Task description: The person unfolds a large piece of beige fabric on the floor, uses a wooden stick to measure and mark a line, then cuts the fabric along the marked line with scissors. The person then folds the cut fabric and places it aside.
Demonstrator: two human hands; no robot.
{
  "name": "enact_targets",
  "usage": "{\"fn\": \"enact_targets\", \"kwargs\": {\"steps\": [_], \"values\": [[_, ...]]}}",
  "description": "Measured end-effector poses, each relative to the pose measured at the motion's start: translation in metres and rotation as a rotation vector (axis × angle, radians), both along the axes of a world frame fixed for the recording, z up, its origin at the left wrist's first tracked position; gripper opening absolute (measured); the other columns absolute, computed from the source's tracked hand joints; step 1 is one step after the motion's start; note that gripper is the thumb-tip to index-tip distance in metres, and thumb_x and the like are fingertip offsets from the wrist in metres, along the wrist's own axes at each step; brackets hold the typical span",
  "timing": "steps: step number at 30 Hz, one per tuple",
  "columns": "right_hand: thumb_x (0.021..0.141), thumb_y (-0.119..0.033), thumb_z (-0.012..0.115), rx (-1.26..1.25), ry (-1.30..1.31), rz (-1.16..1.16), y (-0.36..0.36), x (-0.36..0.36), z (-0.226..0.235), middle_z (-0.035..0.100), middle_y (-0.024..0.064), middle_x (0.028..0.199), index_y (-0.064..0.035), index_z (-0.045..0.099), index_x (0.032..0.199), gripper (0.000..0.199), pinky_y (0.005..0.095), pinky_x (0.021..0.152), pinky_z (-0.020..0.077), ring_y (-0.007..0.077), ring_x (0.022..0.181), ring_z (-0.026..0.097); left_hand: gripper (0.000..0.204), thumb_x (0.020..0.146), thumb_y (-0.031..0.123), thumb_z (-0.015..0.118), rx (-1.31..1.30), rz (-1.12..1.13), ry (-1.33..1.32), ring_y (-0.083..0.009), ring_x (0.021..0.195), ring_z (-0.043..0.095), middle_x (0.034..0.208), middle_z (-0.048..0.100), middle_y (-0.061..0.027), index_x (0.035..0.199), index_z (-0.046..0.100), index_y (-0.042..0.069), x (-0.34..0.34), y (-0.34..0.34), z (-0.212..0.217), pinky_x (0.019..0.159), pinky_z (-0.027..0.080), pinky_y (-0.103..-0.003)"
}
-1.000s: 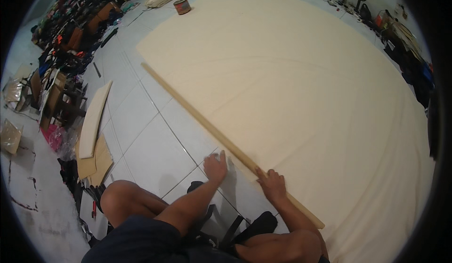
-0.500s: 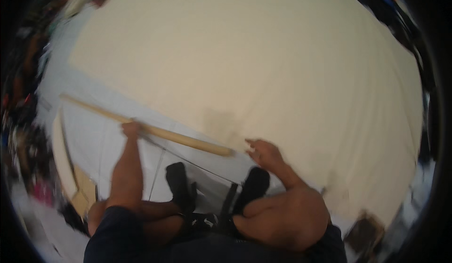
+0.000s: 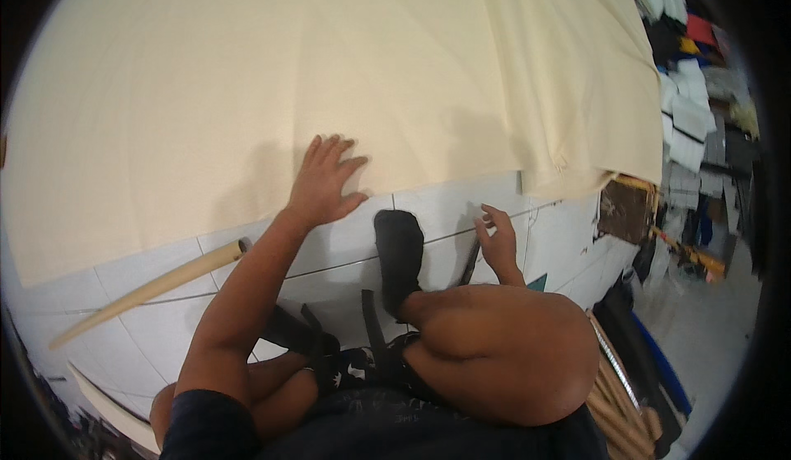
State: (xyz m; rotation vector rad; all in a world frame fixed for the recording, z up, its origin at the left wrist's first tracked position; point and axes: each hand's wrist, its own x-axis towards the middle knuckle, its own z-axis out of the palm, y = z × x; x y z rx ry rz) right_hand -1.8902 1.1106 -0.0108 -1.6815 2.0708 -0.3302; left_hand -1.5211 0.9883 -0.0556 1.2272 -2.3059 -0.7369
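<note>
A large cream sheet of cloth is spread over the white tiled floor. Fingers spread, my left hand lies on the cloth close to its near edge and holds nothing. My right hand hovers over the tiles just short of that edge; its fingers are apart with nothing in them. On the tiles to the left, beyond my left forearm, rests a long tan tube with a hollow end.
Folds gather the cloth at the right. Past its right corner stands a worn brown box-like thing. Stacked bundles fill the far right. Brown rolls lie beside my right knee. My socked foot is near the cloth's edge.
My left hand has let go of the tan tube and moved right onto the cloth. The view has swung to the right, and my right hand is now over the tiles.
</note>
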Motion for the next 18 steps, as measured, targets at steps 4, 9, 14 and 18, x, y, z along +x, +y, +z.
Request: {"fn": "enact_targets", "kwargs": {"steps": [4,9,14,18], "values": [[0.081,-0.014,0.068,0.018,0.097,0.200,-0.027,0.021,0.009,0.059,0.0116,0.105,-0.0097,0.059,0.120,0.039,0.0392,0.085,0.0477,0.0302,0.099,0.057,0.046,0.074,0.031,0.075,-0.007,-0.059,-0.048,-0.0322,0.128,0.041,0.129,0.051,-0.0120,0.115,0.064,0.013,-0.013,0.004,-0.007,0.113,0.022,-0.058],[0.077,-0.015,0.069,-0.169,0.125,0.548,-0.083,0.061,-0.002,0.058,0.0100,0.113,-0.0105,0.060,0.118,0.043,0.0407,0.089,0.0440,0.0290,0.109,0.054,0.024,0.079,0.021,0.066,-0.124,-0.152,-0.047,-0.0286,0.117,0.050,0.115,0.058,-0.0090,0.100,0.066,0.009,-0.026,0.019,-0.026,0.109,0.025,-0.064],[0.071,-0.013,0.067,-0.325,0.071,0.851,-0.099,0.103,-0.030,0.060,0.0092,0.104,-0.0088,0.063,0.104,0.033,0.0380,0.083,0.0445,0.0256,0.101,0.057,0.018,0.081,0.016,0.064,-0.163,-0.115,-0.135,-0.0279,0.114,0.054,0.108,0.060,-0.0084,0.097,0.066,0.007,-0.027,0.032,-0.029,0.108,0.030,-0.061],[0.065,-0.009,0.063,-0.451,0.101,0.905,-0.099,0.104,-0.041,0.056,0.0055,0.082,-0.0065,0.062,0.083,0.018,0.0362,0.076,0.0441,0.0209,0.081,0.058,0.019,0.079,0.015,0.065,-0.141,-0.033,-0.086,-0.0286,0.121,0.049,0.115,0.057,-0.0082,0.097,0.066,0.009,-0.035,0.042,-0.021,0.109,0.029,-0.061]]}}
